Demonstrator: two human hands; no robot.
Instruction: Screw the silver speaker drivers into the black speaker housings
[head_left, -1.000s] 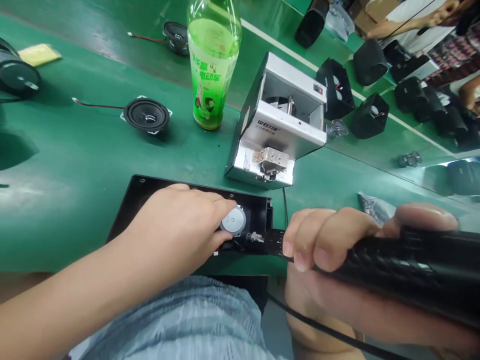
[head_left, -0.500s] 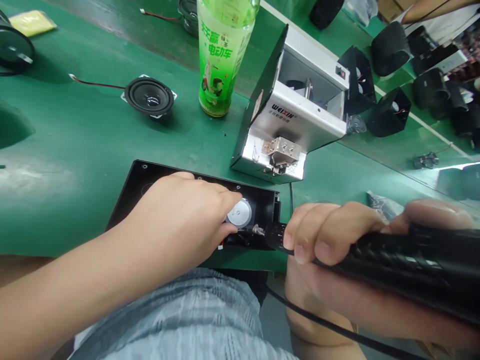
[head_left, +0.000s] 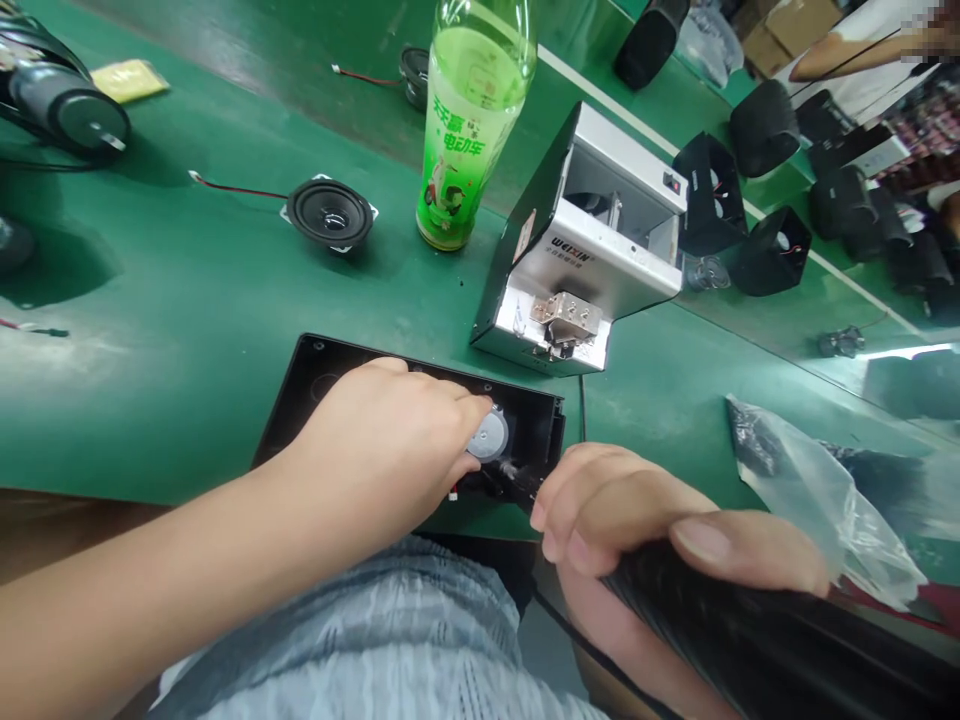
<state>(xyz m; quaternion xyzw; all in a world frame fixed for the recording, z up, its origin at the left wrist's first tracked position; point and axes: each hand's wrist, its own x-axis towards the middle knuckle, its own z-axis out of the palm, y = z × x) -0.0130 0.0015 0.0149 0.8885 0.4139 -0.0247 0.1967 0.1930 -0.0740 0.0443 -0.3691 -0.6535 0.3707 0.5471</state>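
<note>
Left hand (head_left: 379, 440) grip open, pressing one black speaker enclosure (head_left: 529, 425); right hand (head_left: 622, 530) grip clamped on one corded screwdriver (head_left: 750, 625).

We have a black plastic speaker box (head_left: 319, 362) lying open side up, its inside dark; a silver magnet back (head_left: 488, 436) sits near one end, with wires beside it; our black electric screwdriver (head_left: 720, 620) slants in from the right, its tip at those wires.

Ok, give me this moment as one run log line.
left hand: on black panel, by silver disc | right hand: grips black corded tool | nearby: speaker, green bottle
</note>
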